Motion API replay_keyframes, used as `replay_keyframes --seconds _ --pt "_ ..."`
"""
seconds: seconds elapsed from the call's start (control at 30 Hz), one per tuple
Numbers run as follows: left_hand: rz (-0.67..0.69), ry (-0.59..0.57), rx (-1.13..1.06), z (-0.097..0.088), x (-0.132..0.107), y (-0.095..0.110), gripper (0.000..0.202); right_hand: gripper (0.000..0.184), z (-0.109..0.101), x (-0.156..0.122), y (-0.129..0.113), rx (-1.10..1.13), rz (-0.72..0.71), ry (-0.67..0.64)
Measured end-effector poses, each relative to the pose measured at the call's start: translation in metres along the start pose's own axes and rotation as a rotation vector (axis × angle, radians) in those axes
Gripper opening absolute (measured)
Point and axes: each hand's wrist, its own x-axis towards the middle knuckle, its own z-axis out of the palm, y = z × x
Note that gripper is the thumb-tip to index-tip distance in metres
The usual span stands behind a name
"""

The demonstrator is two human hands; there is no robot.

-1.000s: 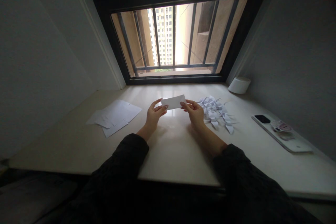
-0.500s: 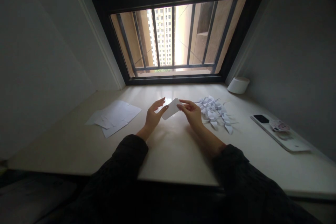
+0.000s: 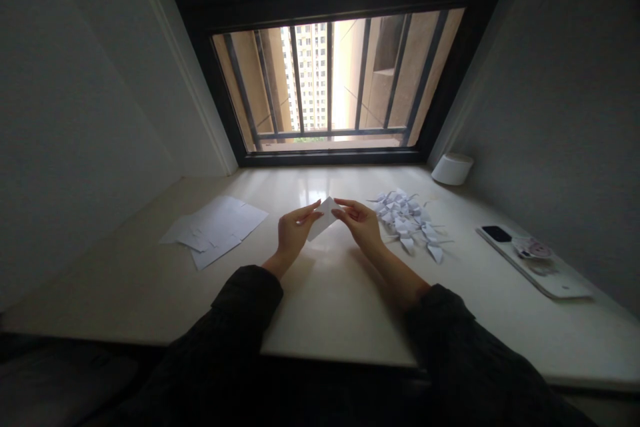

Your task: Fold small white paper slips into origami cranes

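A small folded piece of white paper (image 3: 325, 219) is held up between both hands above the sill. My left hand (image 3: 296, 227) pinches its left edge between thumb and fingers. On the other side, my right hand (image 3: 361, 221) grips the upper right edge the same way. Just right of that hand lies a pile of folded white paper cranes (image 3: 404, 217). Flat sheets of white paper (image 3: 227, 223), with small scraps on top, rest to the left of my left hand.
The pale windowsill (image 3: 320, 320) carries everything. A white phone (image 3: 543, 270) with a round grip on its back lies at the right. Behind it, a white cylindrical object (image 3: 451, 168) stands in the corner. A barred window with a dark frame (image 3: 330, 159) closes the back.
The left fingers have closed onto the paper, having been spread before. The paper has turned steeper and shows less of its face. The camera view has tilted slightly upward.
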Motion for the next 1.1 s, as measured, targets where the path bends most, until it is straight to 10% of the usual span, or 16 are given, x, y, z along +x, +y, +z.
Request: replay_keyframes --seconds 0.73,1.1 --pt "-0.035 -0.01 -0.022 -0.003 0.0 0.003 0.027 0.044 -0.005 0.003 0.002 -0.098 -0.005 0.059" --pt "-0.06 0.032 -0.123 0.006 -0.002 -0.006 0.033 0.039 0.006 -0.003 0.001 -0.147 0.236 -0.124"
